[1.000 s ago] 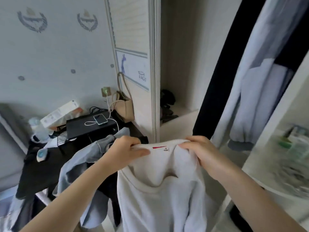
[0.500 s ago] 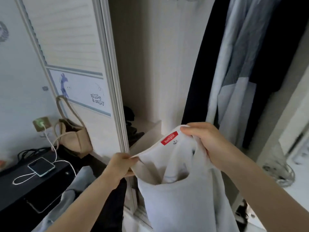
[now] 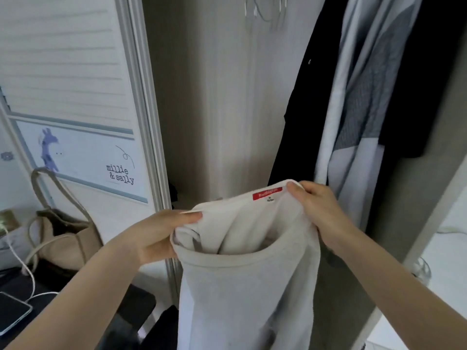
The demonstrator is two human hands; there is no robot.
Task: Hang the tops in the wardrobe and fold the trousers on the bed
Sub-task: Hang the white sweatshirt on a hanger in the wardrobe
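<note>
A white top (image 3: pixel 242 286) with a red neck label hangs in front of me, its neck opening facing up. My left hand (image 3: pixel 161 236) grips the left side of the collar. My right hand (image 3: pixel 316 210) pinches the collar's back edge beside the label. A grey bar, perhaps part of a hanger (image 3: pixel 195 242), shows inside the neck near my left hand. The open wardrobe (image 3: pixel 222 97) is straight ahead, with bare wire hangers (image 3: pixel 265 8) at its top edge.
A black garment (image 3: pixel 303 109) and a pale blue and grey one (image 3: pixel 353 122) hang on the wardrobe's right side. The sliding door (image 3: pixel 75 97) with a giraffe picture stands at left. Below it are a beige bag (image 3: pixel 65 238) and a charging phone (image 3: pixel 12 314) on a dark surface.
My view has turned right and up, from the cluttered dark table towards the wardrobe's inside. Both hands have kept hold of the white top's collar and carried it closer to the opening.
</note>
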